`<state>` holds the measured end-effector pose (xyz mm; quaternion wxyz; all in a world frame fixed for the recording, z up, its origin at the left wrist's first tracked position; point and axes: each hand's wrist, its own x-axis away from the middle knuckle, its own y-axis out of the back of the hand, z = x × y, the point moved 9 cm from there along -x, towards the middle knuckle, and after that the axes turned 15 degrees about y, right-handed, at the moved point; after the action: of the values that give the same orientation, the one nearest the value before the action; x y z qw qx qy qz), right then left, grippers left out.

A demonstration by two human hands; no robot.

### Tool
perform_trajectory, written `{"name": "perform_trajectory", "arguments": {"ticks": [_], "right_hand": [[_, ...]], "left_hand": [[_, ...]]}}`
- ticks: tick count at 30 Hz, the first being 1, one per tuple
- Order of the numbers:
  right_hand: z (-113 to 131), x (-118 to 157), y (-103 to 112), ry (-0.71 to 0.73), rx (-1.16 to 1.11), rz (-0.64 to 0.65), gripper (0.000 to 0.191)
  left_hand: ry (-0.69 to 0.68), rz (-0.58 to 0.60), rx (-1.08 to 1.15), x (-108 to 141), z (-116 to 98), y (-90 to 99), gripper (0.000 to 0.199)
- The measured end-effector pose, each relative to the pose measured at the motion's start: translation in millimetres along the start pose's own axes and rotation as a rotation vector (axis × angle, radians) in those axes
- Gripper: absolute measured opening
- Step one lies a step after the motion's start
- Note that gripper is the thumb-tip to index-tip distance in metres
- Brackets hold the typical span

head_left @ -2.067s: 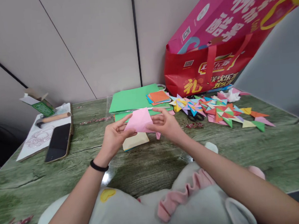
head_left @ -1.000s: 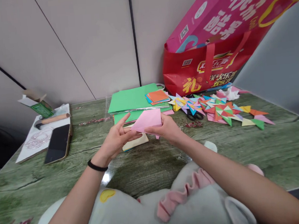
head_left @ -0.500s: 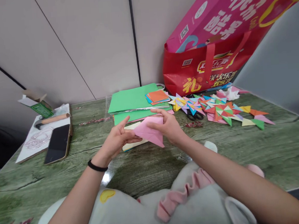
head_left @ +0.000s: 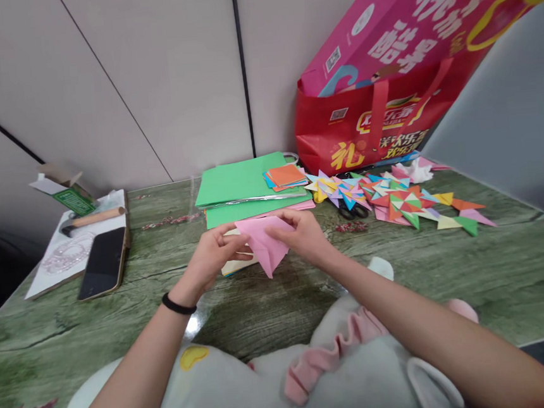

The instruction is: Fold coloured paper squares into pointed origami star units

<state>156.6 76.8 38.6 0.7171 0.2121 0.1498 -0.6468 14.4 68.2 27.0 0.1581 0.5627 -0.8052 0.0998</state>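
Note:
A folded piece of pink origami paper [head_left: 265, 244] is held up over the table, one point hanging downward. My right hand [head_left: 304, 234] pinches its right side, thumb on the front and fingers behind. My left hand [head_left: 215, 252], with a black band on the wrist, grips the upper left edge; its lower fingers are partly spread. Below and behind the paper lies a stack of pale yellow sheets [head_left: 239, 265], mostly covered. Farther back are green sheets [head_left: 236, 180] in a clear sleeve, with small orange paper squares [head_left: 286, 175] on top.
Folded colourful paper pieces [head_left: 408, 203] and black scissors [head_left: 352, 209] lie at the right, before a red gift bag [head_left: 341, 125]. A phone [head_left: 102, 264], a wooden-handled tool [head_left: 95, 217] and a small green box [head_left: 69, 195] are at the left. A grey plush [head_left: 249, 384] sits in front.
The pink paper has turned so that its point hangs down, nearer the middle. My left fingers, earlier more outstretched, have closed in on its upper left edge.

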Motion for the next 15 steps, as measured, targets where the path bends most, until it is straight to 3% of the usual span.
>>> {"name": "perform_trajectory", "arguments": {"ticks": [4, 9, 15], "right_hand": [[-5.2, 2.0, -5.9, -0.044, -0.109, 0.014, 0.020], [-7.9, 3.8, -17.9, -0.077, -0.194, 0.085, 0.025], [2.1, 1.2, -15.6, 0.032, -0.030, 0.109, 0.019]], "left_hand": [[0.005, 0.094, -0.088, -0.1, 3.3, -12.6, 0.033], [0.018, -0.050, -0.063, -0.1, 3.0, -0.5, 0.028], [-0.008, -0.104, -0.110, 0.5, -0.9, 2.8, 0.031]]}}
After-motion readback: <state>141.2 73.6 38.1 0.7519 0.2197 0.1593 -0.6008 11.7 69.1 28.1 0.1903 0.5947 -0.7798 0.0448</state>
